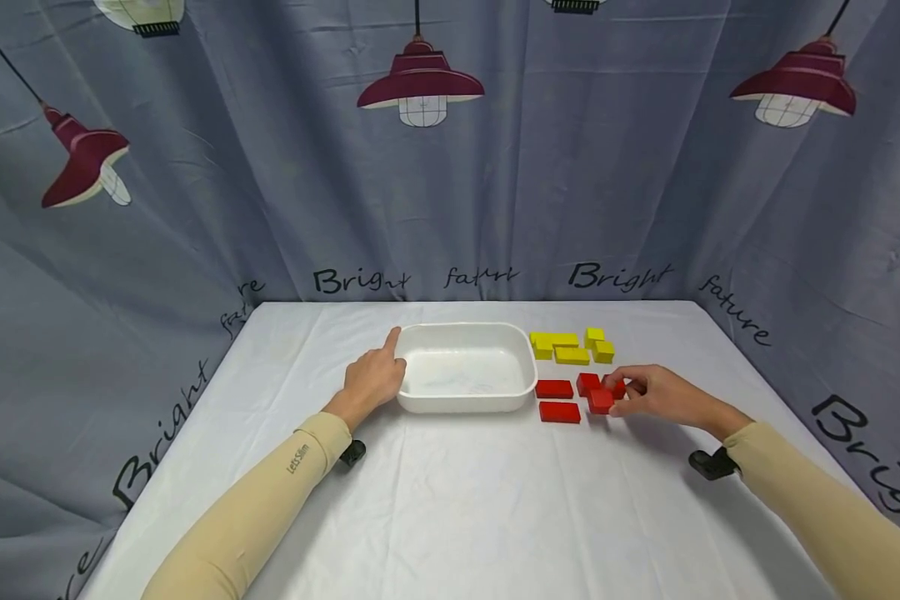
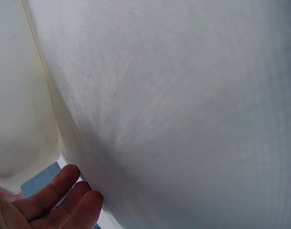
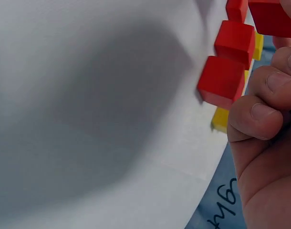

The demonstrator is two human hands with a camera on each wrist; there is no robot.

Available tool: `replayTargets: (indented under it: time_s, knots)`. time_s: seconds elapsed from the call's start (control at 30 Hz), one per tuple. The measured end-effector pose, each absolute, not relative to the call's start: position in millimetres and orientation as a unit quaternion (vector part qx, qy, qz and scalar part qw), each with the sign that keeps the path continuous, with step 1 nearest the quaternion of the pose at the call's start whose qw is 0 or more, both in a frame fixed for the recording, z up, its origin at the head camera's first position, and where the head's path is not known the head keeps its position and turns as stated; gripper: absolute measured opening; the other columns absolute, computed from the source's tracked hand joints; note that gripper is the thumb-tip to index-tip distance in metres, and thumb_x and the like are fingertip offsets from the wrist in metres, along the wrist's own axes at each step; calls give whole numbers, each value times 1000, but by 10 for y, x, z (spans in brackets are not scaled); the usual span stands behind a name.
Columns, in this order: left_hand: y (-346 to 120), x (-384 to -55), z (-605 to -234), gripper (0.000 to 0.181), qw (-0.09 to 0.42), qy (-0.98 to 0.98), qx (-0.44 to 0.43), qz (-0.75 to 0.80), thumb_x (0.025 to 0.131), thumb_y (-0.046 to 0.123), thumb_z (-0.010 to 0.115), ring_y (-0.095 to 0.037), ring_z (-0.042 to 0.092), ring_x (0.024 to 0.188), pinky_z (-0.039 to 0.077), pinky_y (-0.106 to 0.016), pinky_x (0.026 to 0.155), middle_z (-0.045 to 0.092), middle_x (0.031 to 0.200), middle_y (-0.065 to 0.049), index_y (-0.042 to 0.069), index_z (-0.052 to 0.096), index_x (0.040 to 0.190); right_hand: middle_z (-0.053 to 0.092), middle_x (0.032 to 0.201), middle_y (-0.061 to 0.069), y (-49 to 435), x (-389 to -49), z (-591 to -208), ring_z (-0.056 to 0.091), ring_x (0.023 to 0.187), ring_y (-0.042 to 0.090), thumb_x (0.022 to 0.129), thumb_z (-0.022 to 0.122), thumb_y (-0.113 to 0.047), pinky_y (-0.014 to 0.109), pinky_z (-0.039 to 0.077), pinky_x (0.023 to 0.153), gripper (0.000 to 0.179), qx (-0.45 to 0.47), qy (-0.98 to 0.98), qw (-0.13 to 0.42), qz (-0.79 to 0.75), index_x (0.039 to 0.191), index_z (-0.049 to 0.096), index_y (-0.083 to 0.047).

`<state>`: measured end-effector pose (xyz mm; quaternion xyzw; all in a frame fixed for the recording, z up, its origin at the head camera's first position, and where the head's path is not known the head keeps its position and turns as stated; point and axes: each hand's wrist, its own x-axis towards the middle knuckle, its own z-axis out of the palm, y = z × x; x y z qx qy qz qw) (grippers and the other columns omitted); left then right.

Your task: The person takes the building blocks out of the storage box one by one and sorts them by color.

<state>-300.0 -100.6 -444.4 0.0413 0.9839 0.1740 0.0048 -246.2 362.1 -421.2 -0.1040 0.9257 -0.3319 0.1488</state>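
Observation:
My right hand (image 1: 656, 393) pinches a red block (image 1: 601, 402) between thumb and fingertips. In the right wrist view this held block (image 3: 273, 18) is at the top right, partly cut off. Close by it are more red blocks (image 1: 588, 384), and two flat red blocks (image 1: 559, 412) lie to their left. At the left end of a white rectangular tray (image 1: 461, 408), my left hand (image 1: 375, 375) touches the rim, index finger straight toward the far corner. The left wrist view shows its other fingers (image 2: 67, 179) outside the tray wall, slightly bent.
Several yellow blocks (image 1: 572, 356) lie behind the red ones, right of the tray's far corner. A white cloth covers the table (image 1: 450, 500). Grey curtains (image 1: 450, 183) with printed lamps and writing rise along its back and sides.

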Motion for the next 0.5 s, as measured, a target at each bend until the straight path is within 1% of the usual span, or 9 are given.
replayTargets:
  time_s: [0.3, 0.5]
  knots:
    - [-1011, -2999, -4457, 63, 9, 984, 35, 176, 103, 31, 39, -27, 65, 87, 51, -48, 75, 69, 120, -17, 22, 18, 162, 47, 72, 2, 3666, -2407, -4364, 46, 68, 18, 82, 83, -34, 27, 32, 56, 41, -87, 928, 150, -330, 112, 64, -12]
    - [-1024, -3017, -4443, 65, 8, 984, 38, 174, 102, 32, 41, -26, 64, 82, 51, -46, 74, 70, 119, -17, 22, 19, 162, 47, 71, 1, 3670, -2375, -4437, 47, 67, 18, 83, 81, -35, 27, 33, 56, 43, -75, 932, 153, -319, 115, 64, -12]
